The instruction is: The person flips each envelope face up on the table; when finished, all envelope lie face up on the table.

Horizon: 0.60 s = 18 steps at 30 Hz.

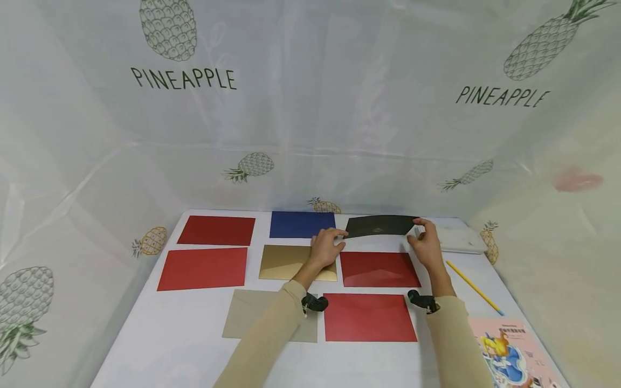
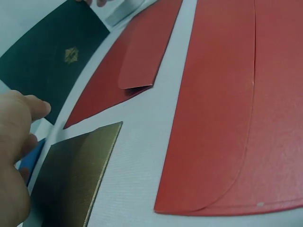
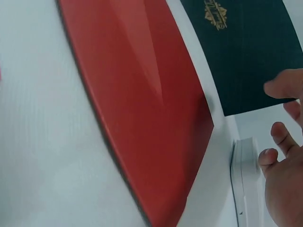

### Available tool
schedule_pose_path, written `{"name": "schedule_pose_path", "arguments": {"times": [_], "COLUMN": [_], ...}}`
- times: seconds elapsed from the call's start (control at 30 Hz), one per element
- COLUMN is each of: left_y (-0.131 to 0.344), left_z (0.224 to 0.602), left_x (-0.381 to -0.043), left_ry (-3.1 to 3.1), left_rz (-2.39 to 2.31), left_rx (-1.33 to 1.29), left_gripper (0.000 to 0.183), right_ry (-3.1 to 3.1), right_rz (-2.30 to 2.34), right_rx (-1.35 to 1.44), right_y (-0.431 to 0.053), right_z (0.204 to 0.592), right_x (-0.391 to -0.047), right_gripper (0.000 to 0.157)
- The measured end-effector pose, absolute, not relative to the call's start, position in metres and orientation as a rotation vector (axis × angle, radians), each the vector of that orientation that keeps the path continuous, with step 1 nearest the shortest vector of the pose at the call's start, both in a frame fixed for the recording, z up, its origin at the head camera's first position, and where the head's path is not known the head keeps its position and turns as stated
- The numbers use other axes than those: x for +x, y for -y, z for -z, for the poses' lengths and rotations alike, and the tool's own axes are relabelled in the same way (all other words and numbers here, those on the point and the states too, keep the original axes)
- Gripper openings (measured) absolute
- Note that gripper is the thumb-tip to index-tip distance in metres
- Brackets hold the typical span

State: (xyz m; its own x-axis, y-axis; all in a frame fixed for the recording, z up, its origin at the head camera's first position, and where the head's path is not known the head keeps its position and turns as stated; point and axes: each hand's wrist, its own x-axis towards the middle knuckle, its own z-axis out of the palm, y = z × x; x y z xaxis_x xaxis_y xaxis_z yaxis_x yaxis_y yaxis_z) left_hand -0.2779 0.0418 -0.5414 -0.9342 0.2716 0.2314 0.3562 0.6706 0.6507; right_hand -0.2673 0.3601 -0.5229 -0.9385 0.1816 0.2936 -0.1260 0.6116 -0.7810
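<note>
A dark green envelope (image 1: 380,226) with a gold emblem, bowed slightly upward, spans the gap between my two hands at the back of the table. My left hand (image 1: 324,249) grips its left end, one fingertip lying over the face in the left wrist view. At the far right corner my right hand (image 1: 428,245) pinches it, with fingers (image 3: 282,85) on the face and behind. The left hand partly covers a gold envelope (image 1: 281,261) and reaches the corner of a blue envelope (image 1: 301,224). Just in front lies a red envelope (image 1: 380,269).
More red envelopes (image 1: 215,230) lie at the left and a red one (image 1: 370,318) at front. A grey-beige envelope (image 1: 252,312) sits partly under the left sleeve. To the right are a white box (image 1: 463,241), a yellow pencil (image 1: 473,285) and a pink picture book (image 1: 514,350).
</note>
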Motion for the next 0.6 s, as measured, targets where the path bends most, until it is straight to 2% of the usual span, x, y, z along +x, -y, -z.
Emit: {"name": "schedule_pose_path", "arguments": {"times": [0.17, 0.6], "left_y": [-0.0452, -0.0429], "left_z": [0.5407, 0.5377], "left_x": [-0.2778, -0.2747], "left_ry": [2.773, 2.805], "left_rz": [1.025, 0.946], "left_rx": [-0.54, -0.582], "left_gripper": [0.039, 0.043], "right_ry": [2.572, 2.625], "right_rz": [-1.103, -1.006], "right_rx": [0.095, 0.079], "right_y": [-0.3618, -0.3582], "right_z": [0.5244, 0.5268], "right_x": [-0.272, -0.2744], "right_gripper": [0.062, 0.062]}}
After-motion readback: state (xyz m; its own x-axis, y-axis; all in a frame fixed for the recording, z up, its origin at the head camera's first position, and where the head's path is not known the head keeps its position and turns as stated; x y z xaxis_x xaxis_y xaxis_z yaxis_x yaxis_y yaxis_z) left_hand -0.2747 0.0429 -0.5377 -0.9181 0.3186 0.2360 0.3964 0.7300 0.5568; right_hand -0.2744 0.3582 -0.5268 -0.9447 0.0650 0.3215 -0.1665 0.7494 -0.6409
